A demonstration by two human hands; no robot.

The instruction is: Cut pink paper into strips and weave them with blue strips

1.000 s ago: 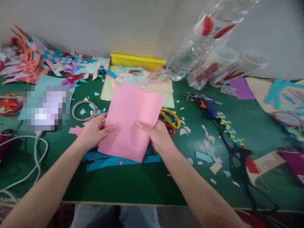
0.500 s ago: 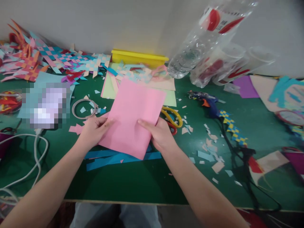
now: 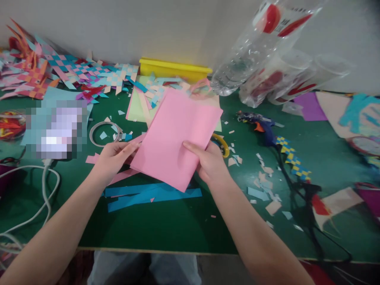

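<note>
A: Where is the pink sheet (image 3: 178, 138) found, relative to the hands?

B: It is held between them, raised off the green table (image 3: 166, 233) and just above the blue strips (image 3: 148, 194). Its long axis is pointed away from the body, with the far end leaned to the right, so one near corner is turned down towards the strips.

A: And how is it gripped?

B: The lower right edge is pinched by the right hand (image 3: 210, 164), thumb laid on top and fingers tucked beneath. The left edge is met by the fingertips of the left hand (image 3: 114, 158), which is loosely curled; whether that edge is truly clamped cannot be told. The sheet's middle is reached more closely by the right hand.

A: What can be said of the materials?

B: The sheet is seen as thin, matt, smooth rectangular paper, uncreased as far as can be made out. The strips are long, flat and narrow, cut from like paper. Small offcuts are scattered over the felt-like table top.

A: What else is placed nearby?

B: Yellow-handled scissors (image 3: 221, 144) are partly hidden behind the right hand, a tape ring (image 3: 102, 133) is set beyond the left, a glue gun (image 3: 261, 128) lies further right, and woven paper mats (image 3: 59, 71) are piled at the back left
</note>
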